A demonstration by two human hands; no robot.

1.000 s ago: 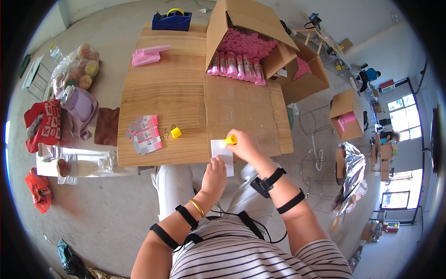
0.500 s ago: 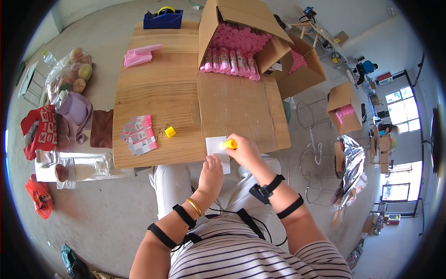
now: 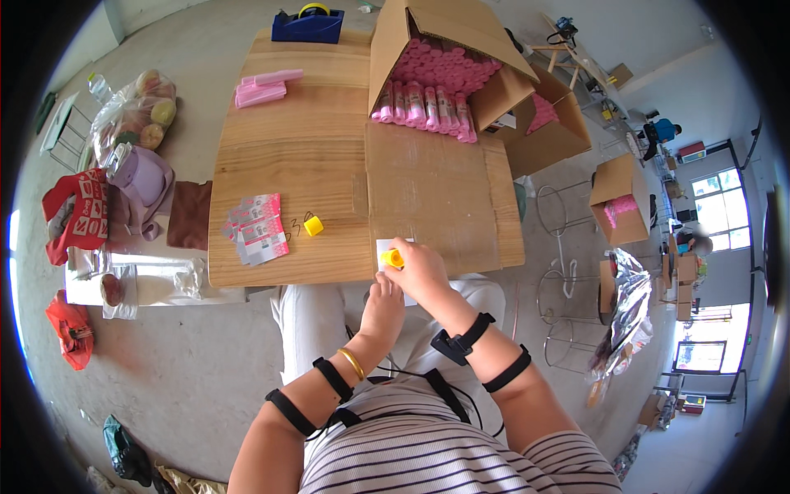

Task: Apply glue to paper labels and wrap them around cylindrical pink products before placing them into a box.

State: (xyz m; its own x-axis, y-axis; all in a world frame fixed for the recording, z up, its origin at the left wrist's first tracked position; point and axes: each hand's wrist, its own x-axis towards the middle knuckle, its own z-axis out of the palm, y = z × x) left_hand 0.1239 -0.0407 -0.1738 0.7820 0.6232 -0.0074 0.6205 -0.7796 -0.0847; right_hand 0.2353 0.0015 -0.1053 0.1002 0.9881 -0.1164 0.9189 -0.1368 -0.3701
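Observation:
A white paper [image 3: 383, 248] lies at the front edge of the table, on a brown cardboard sheet [image 3: 432, 189], and my hands cover much of it. My left hand [image 3: 383, 311] holds it at the near side, fingertips together on the paper and thumb hidden. Over its upper part, my right hand [image 3: 420, 267] is closed around a short yellow tube [image 3: 393, 258], tilted with one end towards me. A small yellow cap [image 3: 313, 225] sits on the wood to the left. Beside it several pink-and-grey printed cards [image 3: 257, 230] are fanned out.
An open carton [image 3: 514, 41] packed with pink rolls [image 3: 424, 107] stands at the table's back right. Pink wrapped pieces [image 3: 267, 88] and a blue tape dispenser [image 3: 307, 26] are at the back left. Another carton [image 3: 551, 119] stands beyond the right edge; bags [image 3: 136, 177] lie at left.
The yellow tube in my right hand has shifted slightly left and down over the paper, closer to my left fingers. The whole view has shifted a little.

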